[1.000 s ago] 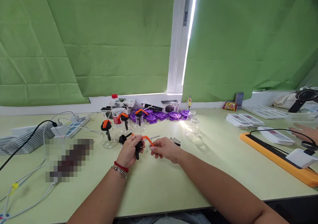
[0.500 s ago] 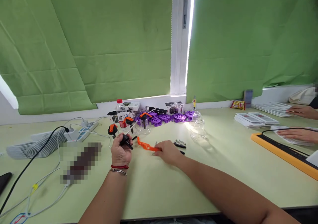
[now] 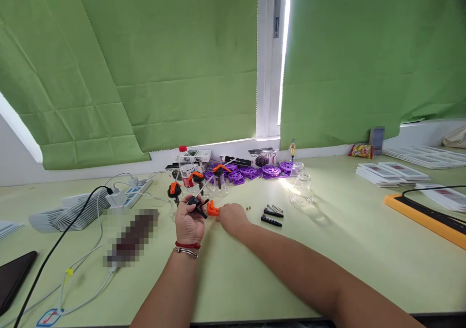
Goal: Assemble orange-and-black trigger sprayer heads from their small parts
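Orange plastic shows between our two hands: a small orange trigger piece [image 3: 212, 208] sits at the fingertips of our right hand [image 3: 230, 218], whose fingers are curled over it low at the tabletop, though we cannot tell how firmly they grip it. Our left hand [image 3: 189, 223], with a red cord and a metal bangle at the wrist, is closed around a black sprayer head [image 3: 197, 203], with a thin metal rod [image 3: 202, 186] slanting up and away from it. The two hands are close together, the orange piece just beside the black head, and we cannot tell whether the parts touch. Just right of our right hand lie two black pins [image 3: 271, 217] and a small spring [image 3: 276, 207] on the pale green table [image 3: 327, 250]. Behind our hands stand clear bottles topped with black and orange sprayers [image 3: 174, 192], a drinks bottle with a red cap [image 3: 185, 170], and a row of purple plastic parts [image 3: 255, 172] along the wall. An empty clear glass bottle [image 3: 301, 192] stands further right. To our left a white power strip [image 3: 127, 195] with cables lies near stacks of flat packets [image 3: 69, 211], and a dark tablet [image 3: 14, 277] rests at the table's edge. Far right we see more white packets [image 3: 391, 172] and an orange-edged tray [image 3: 425, 219], with green blinds [image 3: 163, 61] above it all.
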{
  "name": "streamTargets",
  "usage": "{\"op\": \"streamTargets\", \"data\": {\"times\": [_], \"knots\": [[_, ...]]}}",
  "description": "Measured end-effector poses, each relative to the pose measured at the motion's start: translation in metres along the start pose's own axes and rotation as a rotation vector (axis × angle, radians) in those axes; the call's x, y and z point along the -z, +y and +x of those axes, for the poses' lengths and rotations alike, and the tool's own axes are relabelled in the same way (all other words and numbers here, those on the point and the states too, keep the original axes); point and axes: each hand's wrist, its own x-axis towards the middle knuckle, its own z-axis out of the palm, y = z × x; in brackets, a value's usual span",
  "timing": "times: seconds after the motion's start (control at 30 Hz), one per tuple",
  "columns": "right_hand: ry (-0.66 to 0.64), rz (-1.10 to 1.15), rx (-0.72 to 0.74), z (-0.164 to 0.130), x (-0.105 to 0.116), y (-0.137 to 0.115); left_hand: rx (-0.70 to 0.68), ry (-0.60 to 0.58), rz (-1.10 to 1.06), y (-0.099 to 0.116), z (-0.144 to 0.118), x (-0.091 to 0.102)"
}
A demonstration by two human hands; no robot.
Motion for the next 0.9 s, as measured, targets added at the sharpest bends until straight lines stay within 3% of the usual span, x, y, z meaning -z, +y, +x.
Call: {"op": "streamTargets", "data": {"times": [0.1,0.17,0.23,0.33,0.4,0.53,0.6,0.7,0.8,0.9], "knots": [[0.042,0.035,-0.033,-0.004,0.003,0.003,0.032,-0.004,-0.056,-0.001,0.001,0.001],[0.089,0.197,-0.054,-0.008,0.005,0.004,0.044,-0.033,-0.089,-0.002,0.002,0.001],[0.09,0.545,-0.044,-0.014,0.008,0.005,0.034,-0.087,-0.085,-0.004,0.001,0.0],[-0.05,1.132,0.005,-0.029,0.014,0.005,0.042,-0.202,0.002,-0.007,-0.005,-0.007],[-0.134,1.335,0.001,-0.043,0.018,0.007,0.042,-0.263,0.152,-0.005,-0.01,-0.012],[-0.23,1.29,-0.028,-0.076,0.024,0.028,-0.16,-0.224,0.561,0.025,-0.016,-0.007],[-0.261,1.187,0.028,-0.093,0.025,0.046,-0.294,-0.18,0.793,0.047,-0.015,0.007],[-0.276,1.052,0.12,-0.112,0.023,0.071,-0.3,-0.25,1.141,0.071,-0.011,0.035],[-0.3,1.049,0.088,-0.121,0.021,0.087,-0.32,-0.31,1.427,0.067,-0.007,0.056],[-0.27,1.058,0.07,-0.123,0.018,0.092,-0.325,-0.467,1.678,0.045,-0.004,0.063]]}}
